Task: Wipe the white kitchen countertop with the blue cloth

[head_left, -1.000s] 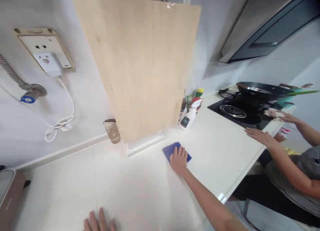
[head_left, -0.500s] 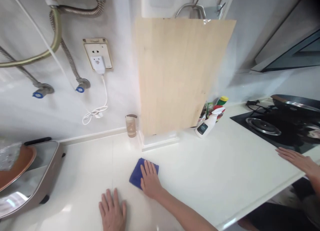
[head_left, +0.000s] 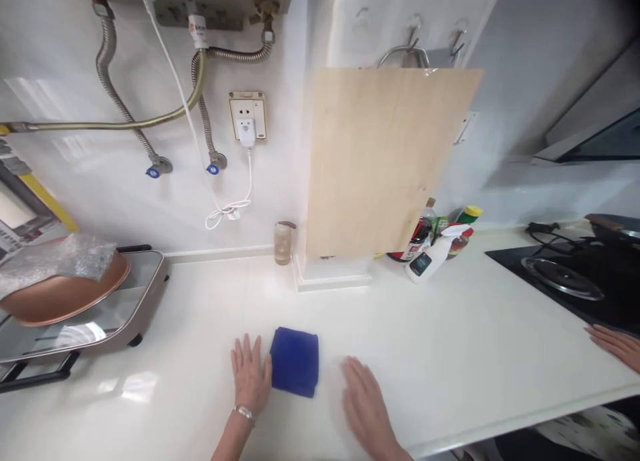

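A folded blue cloth [head_left: 295, 362] lies flat on the white countertop [head_left: 440, 354]. Just left of it rests my left hand [head_left: 251, 376], fingers spread on the counter and the thumb at the cloth's left edge; a bracelet circles that wrist. To the cloth's right, apart from it, is my right hand [head_left: 367, 404], holding nothing, its fingers stretched out and slightly blurred. Whether this hand touches the counter, I cannot tell.
A glass-lidded electric pan [head_left: 145, 301] with a copper-coloured pan [head_left: 65, 300] stands at left. A small bottle [head_left: 283, 242], a white spray bottle [head_left: 425, 258] and a wooden board [head_left: 385, 161] are along the wall. Another person's hand [head_left: 617, 346] rests near the black stove [head_left: 555, 274].
My right hand has let go of the cloth and moved right. My left hand has come up beside the cloth. The camera view has shifted left, showing more pipes and the pan.
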`<act>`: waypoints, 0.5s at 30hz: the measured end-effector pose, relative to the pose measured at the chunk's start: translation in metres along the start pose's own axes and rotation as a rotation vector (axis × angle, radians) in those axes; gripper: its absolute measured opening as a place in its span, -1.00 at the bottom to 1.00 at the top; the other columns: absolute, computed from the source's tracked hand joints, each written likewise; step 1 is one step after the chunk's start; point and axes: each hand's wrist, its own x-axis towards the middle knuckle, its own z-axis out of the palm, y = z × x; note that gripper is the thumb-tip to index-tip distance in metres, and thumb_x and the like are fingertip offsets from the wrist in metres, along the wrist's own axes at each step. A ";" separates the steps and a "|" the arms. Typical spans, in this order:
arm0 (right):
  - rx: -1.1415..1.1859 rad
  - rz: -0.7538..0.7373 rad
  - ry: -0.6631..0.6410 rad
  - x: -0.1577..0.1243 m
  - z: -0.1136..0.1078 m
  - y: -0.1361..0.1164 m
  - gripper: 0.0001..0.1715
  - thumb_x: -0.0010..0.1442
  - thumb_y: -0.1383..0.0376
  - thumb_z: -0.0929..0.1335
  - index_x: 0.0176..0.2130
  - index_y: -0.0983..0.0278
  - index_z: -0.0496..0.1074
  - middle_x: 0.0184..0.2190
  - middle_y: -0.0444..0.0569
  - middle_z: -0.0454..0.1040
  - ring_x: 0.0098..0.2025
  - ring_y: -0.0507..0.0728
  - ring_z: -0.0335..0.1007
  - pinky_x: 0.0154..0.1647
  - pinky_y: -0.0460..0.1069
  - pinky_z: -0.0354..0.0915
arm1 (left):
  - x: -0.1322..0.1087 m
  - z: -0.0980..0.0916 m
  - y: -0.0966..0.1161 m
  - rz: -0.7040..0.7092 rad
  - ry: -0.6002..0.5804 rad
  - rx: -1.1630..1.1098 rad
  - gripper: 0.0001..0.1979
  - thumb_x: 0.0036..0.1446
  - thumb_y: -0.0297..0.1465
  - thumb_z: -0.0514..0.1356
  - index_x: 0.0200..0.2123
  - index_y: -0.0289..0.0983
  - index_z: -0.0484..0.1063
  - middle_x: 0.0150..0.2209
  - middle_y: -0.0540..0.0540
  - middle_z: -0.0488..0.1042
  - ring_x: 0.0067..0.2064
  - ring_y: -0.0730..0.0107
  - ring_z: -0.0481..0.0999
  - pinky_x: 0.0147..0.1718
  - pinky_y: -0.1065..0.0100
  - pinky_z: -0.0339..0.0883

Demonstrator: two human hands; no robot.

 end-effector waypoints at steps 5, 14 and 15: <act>-0.092 0.069 0.094 -0.045 0.000 0.035 -0.36 0.33 0.25 0.18 0.35 0.23 0.03 0.26 0.15 0.25 0.28 0.29 0.19 0.24 0.29 0.25 | -0.002 0.027 0.067 0.309 -0.050 -0.045 -0.41 0.21 -0.28 0.05 0.31 -0.21 0.16 0.40 -0.26 0.04 0.42 -0.09 -0.13 0.31 -0.21 -0.05; -0.124 0.083 0.097 -0.042 0.002 0.029 -0.33 0.32 0.29 0.19 0.36 0.21 -0.03 0.26 0.15 0.25 0.28 0.29 0.19 0.22 0.29 0.27 | 0.000 0.038 0.063 0.390 -0.131 -0.037 -0.25 0.12 -0.22 0.16 0.36 -0.05 -0.01 0.44 -0.17 -0.12 0.42 -0.19 -0.19 0.30 -0.24 -0.10; -0.126 0.087 0.094 -0.042 0.001 0.029 -0.32 0.32 0.29 0.19 0.37 0.21 -0.03 0.27 0.14 0.24 0.28 0.29 0.19 0.22 0.29 0.27 | 0.008 0.036 0.058 0.365 -0.128 -0.034 -0.26 0.11 -0.21 0.16 0.35 -0.05 0.02 0.44 -0.16 -0.09 0.42 -0.18 -0.17 0.31 -0.23 -0.10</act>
